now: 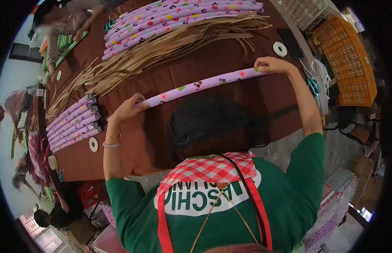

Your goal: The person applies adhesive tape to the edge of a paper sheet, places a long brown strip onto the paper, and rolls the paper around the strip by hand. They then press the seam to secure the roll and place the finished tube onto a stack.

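A long lilac tube (196,86) printed with small colourful shapes spans the space between my hands above the brown cloth. My left hand (132,107) has its fingers closed around the tube's left end. At the other end, the fingers and thumb of my right hand (270,65) pinch it. Just beyond lies a long bundle of flat brown strips (162,50). Several similar tubes (179,19) are lined up behind the strips, and a shorter-looking stack of tubes (73,122) rests left of my left hand.
White tape rolls (280,49) (94,144) lie on the brown-covered table (141,139). A dark phone-like object (290,43) and teal scissors (313,86) are at the right edge, near an orange crate (346,61). A black mesh item (213,122) blocks the middle. Other people (71,19) work at left.
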`<act>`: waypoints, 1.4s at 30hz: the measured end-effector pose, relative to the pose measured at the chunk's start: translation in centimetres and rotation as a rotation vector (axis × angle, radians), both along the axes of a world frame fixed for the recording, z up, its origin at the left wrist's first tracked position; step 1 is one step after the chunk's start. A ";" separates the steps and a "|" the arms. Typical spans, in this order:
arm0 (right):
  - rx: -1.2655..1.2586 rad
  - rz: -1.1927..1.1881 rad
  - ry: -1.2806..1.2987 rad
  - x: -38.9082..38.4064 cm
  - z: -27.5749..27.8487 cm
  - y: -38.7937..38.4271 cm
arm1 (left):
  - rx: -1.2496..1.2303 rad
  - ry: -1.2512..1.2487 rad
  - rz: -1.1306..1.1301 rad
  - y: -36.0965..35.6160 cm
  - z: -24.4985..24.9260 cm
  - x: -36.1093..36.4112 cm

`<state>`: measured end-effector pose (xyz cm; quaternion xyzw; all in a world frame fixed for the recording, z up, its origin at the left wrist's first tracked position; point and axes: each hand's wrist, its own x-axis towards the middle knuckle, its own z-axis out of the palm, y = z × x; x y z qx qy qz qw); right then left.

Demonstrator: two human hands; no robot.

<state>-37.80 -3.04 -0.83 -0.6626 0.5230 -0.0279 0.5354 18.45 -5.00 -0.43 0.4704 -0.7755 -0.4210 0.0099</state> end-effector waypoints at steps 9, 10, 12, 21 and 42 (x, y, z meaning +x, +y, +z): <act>-0.339 0.077 0.347 1.6 0.7 2.8 | -0.608 -0.041 -0.285 1.9 -0.2 -0.3; -0.309 0.065 0.338 1.4 0.2 2.7 | -0.499 -0.074 -0.228 1.9 -0.4 -0.2; -0.377 0.092 0.335 0.9 0.2 3.0 | -0.393 -0.087 -0.191 1.6 -0.6 -0.5; -0.742 -0.067 0.324 2.4 -0.6 5.1 | -0.123 0.021 0.116 1.4 -0.4 -1.1; -1.016 -0.187 0.791 7.8 -3.8 10.8 | -0.343 0.018 -0.026 1.6 -0.2 -1.8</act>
